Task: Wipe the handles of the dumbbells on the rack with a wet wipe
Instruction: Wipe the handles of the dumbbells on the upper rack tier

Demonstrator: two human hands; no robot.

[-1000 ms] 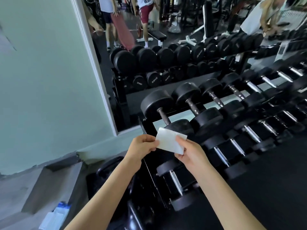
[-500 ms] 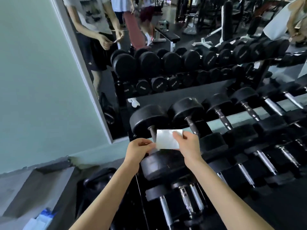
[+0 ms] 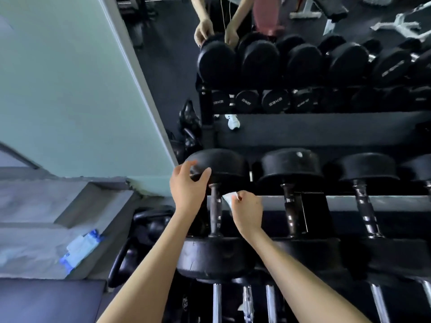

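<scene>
Head view: the wipe (image 3: 227,198) is no longer stretched between both hands as it was half a second ago. I now have it in the right hand (image 3: 247,210) alone, bunched and pinched between thumb and fingertips. It sits just beside the right side of the handle (image 3: 215,215) of the leftmost dumbbell (image 3: 217,257) on the rack (image 3: 396,202); whether it touches the metal yet I cannot tell. The left hand (image 3: 186,187) has let go and gone up to that dumbbell's far head, fingers spread and half curled at its edge (steadying it, I'd guess, though grip or mere touch I cannot tell). I judge the first wipe is about to begin, with every other handle still to do.
</scene>
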